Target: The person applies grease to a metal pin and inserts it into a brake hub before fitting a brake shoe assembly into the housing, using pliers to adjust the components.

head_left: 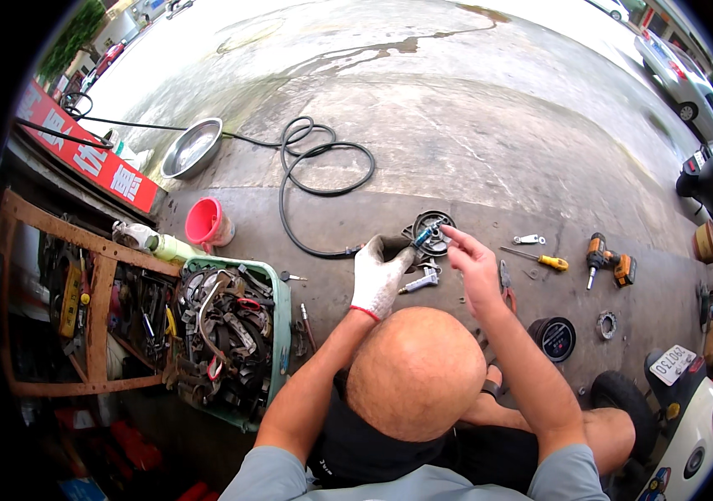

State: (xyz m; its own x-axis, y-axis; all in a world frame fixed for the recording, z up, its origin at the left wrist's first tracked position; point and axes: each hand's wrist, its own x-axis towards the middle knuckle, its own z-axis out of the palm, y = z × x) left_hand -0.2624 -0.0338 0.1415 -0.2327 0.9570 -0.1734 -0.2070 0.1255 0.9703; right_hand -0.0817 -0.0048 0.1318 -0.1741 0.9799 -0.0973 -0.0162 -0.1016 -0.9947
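Observation:
My left hand (377,275), in a white and grey work glove with a red cuff, is closed on a small teal-blue piece (422,237) that looks like a tube; its exact kind is too small to tell. It is held at a round grey metal hub plate (437,219) on the ground. My bare right hand (477,271) is at the plate's right side, index finger stretched toward it and the other fingers loosely bent, with nothing visible in them. Whether that fingertip touches the plate I cannot tell. Just below lies a silver air blow gun (420,284).
Right of my hands lie a yellow screwdriver (552,262), a cordless drill (609,260), pliers (507,288), a black round can (554,338) and a metal ring (607,325). On the left are a green crate of parts (282,334), a red bucket (208,224), a metal basin (193,150) and a black hose (283,200).

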